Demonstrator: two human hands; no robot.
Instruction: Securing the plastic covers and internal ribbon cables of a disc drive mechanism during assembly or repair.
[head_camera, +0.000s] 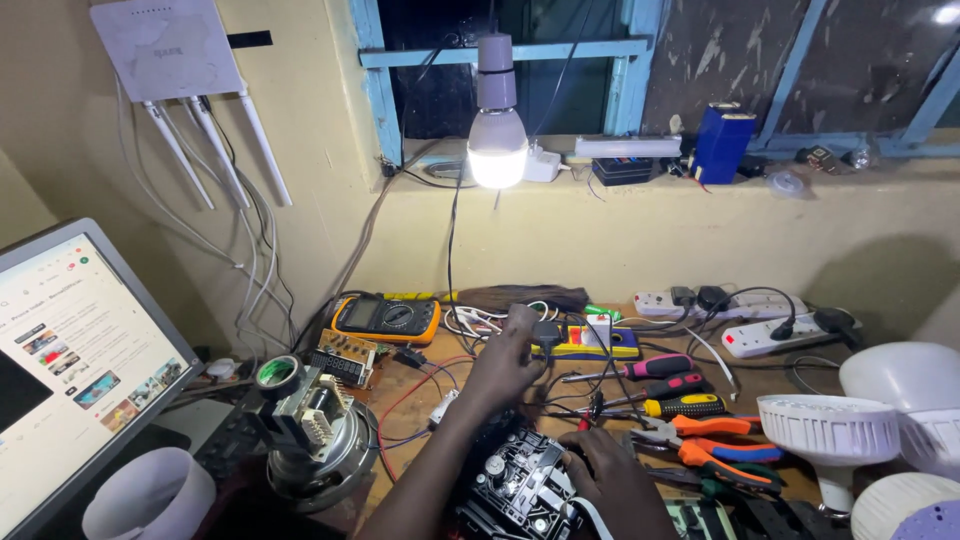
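My left hand (503, 362) reaches forward over the wooden bench, its fingers closed around a small black plug or adapter (546, 333) with wires trailing from it. My right hand (612, 477) rests on a black electronic assembly (518, 488) with an exposed circuit board at the bench's near edge. An orange multimeter (386, 317) lies to the left of my left hand, red and black leads spread between them.
Screwdrivers (655, 367) and orange-handled pliers (722, 452) lie right of the hands. White power strips (760, 335) sit at the back right, white lamp housings (830, 430) at the right edge. A lit bulb (497, 150) hangs overhead. A laptop (70, 370) and tape roll (277, 372) stand left.
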